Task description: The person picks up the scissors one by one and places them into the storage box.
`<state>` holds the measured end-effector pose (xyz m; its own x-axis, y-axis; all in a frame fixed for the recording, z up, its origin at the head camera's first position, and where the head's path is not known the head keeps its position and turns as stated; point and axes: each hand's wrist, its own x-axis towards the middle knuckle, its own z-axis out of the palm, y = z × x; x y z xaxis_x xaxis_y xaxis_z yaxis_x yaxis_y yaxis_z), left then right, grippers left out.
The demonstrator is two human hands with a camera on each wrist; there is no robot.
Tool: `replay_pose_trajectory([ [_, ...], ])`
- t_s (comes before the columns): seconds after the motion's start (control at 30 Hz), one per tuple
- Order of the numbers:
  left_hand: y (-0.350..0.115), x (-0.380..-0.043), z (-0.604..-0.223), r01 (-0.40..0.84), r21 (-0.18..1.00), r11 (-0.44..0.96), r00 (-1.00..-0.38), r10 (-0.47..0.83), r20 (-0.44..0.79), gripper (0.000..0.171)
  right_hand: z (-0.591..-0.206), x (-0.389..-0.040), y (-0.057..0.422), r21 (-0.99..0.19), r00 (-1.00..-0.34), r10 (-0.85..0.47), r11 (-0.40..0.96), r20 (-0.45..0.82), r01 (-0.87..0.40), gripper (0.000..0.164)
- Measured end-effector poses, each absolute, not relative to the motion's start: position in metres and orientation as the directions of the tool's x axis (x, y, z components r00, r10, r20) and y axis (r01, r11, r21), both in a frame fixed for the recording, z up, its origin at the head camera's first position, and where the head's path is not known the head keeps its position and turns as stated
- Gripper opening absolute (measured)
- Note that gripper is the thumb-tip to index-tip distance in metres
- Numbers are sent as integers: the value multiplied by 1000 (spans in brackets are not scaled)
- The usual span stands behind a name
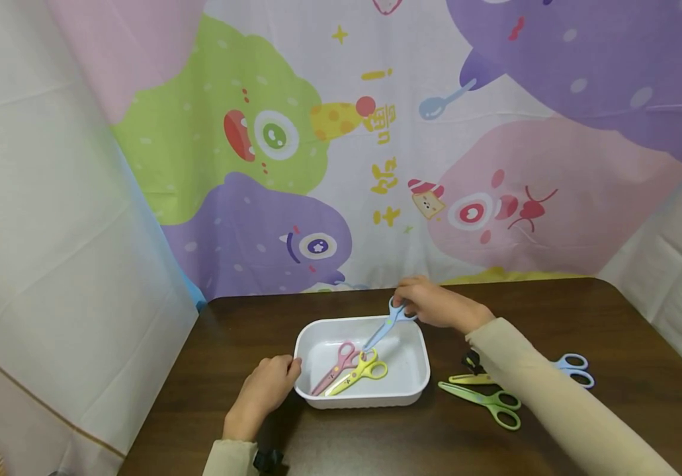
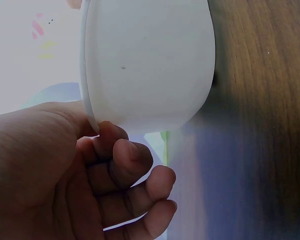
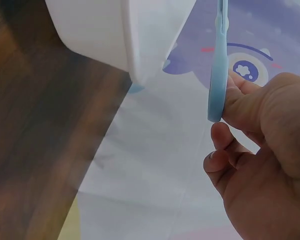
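1. Scissors, light blue (image 1: 389, 324), one pair: held by the handles in the right hand (image 1: 436, 303), blades slanting down over the tray's far side. Tips appear just above the handles of the pairs inside; contact cannot be told.
2. Tray, white (image 1: 364, 400), one: on the dark wooden table (image 1: 388, 443), between the two hands.
3. Pink scissors (image 1: 333, 371) and yellow scissors (image 1: 355, 377), one pair each: inside the tray, side by side, handles overlapping.
4. Green scissors (image 1: 466, 393), one pair: on the table, right of the tray, under neither hand.
5. Yellow blade (image 1: 470, 379) and blue handles (image 1: 568, 371): behind the green pair, partly covered by the right sleeve (image 1: 531, 370); whether one pair or two cannot be told.
6. Right grip: thumb and finger pinching the blue handle, other fingers bent, clear of it.
7. Left hand (image 1: 269, 383): thumb and forefinger pinching the tray's left rim, remaining fingers curled loosely outside.
8. Writing: yellow Chinese characters with exclamation mark, sideways on the cartoon-printed cloth (image 1: 400, 251); lower two appear to read 干饭.
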<state>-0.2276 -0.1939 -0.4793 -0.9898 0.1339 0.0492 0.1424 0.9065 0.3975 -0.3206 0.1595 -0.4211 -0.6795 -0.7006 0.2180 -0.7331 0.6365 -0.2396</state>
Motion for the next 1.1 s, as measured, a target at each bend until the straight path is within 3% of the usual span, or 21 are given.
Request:
replay_pose_trajectory([
  [0.67,-194,-227,-478,144,401,905,-990,132,58,29,-422,-317,133,-273,-663,-718,608,213,-746,17],
  [0.9,-206,-241,-506,190,400,897,-981,158,112,40,-427,-316,126,-263,-642,-735,589,219,-764,17],
  [1.1,-194,-226,-478,158,413,897,-987,141,72,31,-431,-317,123,-264,-640,-739,587,212,-765,18],
])
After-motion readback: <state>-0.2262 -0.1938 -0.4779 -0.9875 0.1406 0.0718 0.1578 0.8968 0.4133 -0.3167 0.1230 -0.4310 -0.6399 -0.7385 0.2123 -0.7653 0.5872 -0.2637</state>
